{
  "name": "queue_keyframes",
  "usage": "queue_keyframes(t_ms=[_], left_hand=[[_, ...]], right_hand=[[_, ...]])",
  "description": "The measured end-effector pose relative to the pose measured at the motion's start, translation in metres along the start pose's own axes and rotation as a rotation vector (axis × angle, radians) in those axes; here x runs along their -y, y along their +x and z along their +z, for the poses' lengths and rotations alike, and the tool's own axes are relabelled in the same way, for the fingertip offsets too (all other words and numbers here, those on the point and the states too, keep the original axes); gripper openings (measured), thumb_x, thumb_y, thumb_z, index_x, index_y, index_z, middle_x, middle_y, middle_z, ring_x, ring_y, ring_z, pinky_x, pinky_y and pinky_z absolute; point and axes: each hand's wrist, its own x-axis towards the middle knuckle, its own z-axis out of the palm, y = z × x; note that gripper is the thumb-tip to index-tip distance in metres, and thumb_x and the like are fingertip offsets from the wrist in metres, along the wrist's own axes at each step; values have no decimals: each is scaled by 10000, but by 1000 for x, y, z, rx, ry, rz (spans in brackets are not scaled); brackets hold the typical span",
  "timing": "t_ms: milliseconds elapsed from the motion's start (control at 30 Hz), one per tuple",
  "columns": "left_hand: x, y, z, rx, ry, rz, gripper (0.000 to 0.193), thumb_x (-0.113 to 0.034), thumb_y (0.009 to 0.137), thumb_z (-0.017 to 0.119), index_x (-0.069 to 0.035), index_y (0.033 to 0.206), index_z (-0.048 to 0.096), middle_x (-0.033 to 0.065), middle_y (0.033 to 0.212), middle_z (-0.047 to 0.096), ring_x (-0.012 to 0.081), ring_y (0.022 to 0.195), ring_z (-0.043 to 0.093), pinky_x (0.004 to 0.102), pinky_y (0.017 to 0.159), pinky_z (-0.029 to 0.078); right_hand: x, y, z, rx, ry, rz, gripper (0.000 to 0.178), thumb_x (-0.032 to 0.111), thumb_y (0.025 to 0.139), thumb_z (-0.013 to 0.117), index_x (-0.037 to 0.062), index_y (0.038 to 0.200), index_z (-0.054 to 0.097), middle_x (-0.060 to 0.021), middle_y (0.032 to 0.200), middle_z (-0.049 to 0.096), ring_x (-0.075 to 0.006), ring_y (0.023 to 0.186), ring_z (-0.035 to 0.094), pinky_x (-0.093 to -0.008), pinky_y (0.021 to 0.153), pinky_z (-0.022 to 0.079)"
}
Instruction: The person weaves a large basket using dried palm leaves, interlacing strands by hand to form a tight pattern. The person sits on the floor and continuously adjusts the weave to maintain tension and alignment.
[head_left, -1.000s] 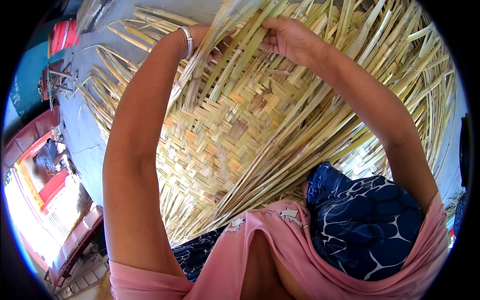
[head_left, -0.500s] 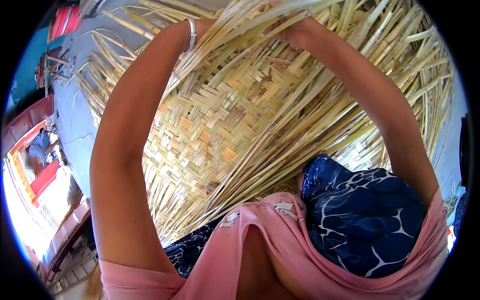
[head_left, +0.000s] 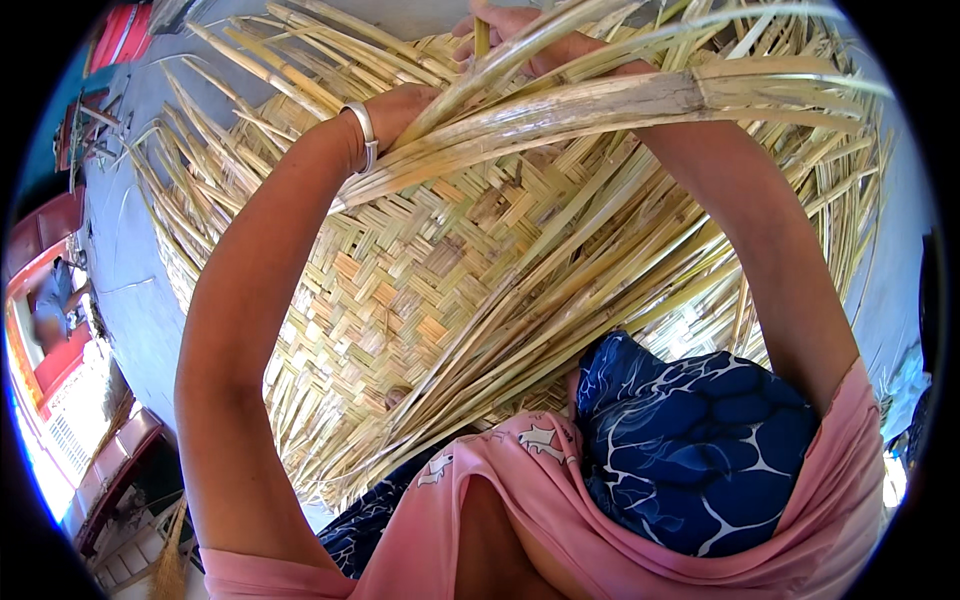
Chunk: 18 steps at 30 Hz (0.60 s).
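A half-woven mat of dry palm-leaf strips lies spread in front of the person, its plaited checker middle tight and its unwoven ends fanning out loose on every side over the grey floor. Both bare arms reach forward over it to the far edge. The left hand, with a silver bangle on the wrist, is clenched on a thick bundle of long loose strips that runs across the top of the view toward the right. The right hand sits just beyond it, close to the picture's upper rim, and its grip pinches a single narrow strip standing upright between the fingers; the rest of that hand is partly hidden by the bundle. More loose strips sweep back from the mat toward the person's lap, where they pass beside a dark blue patterned cloth and a pink garment.
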Motion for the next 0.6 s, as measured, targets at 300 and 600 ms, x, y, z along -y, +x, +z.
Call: queue_keyframes(t_ms=[300,600], left_hand=[[-7,14,-2,-39,304,48,405,-372,837,540,-16,988,659,134,919,662,185,779,618,316,746,477],[3,-4,7,-627,436,45,340,-272,708,610,47,820,634,181,715,634,266,659,618,363,662,479]], right_hand=[[-4,13,-1,-27,-231,63,457,390,901,475,-3,1130,513,-176,1086,570,-305,1005,560,-395,904,453],[-12,27,2,241,-1304,-179,496,424,837,509,-35,1008,587,-225,933,609,-327,904,600,-436,811,448]])
